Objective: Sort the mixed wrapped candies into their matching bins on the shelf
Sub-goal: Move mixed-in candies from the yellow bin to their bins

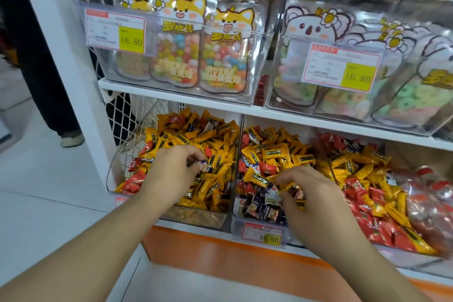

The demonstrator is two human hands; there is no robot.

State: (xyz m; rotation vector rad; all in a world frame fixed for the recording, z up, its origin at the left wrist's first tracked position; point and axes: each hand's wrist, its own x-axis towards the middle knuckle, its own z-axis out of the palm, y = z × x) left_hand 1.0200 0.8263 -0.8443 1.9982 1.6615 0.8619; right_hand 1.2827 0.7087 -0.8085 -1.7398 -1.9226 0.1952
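One head-worn wide-angle view looks forward and down from close range, facing the shelf squarely, the lower bins near centre and floor at left.

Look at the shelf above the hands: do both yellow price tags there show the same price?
Yes: the left tag and the right tag both read 16.80.

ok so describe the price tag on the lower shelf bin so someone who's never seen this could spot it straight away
Start at the lower shelf, at the clear middle bin holding yellow, red and dark blue wrapped candies, where the right hand digs in. The price tag is clipped to that bin's front lip, red-bordered with a yellow patch. Unlike the two upper tags reading 16.80, it ends in .90.
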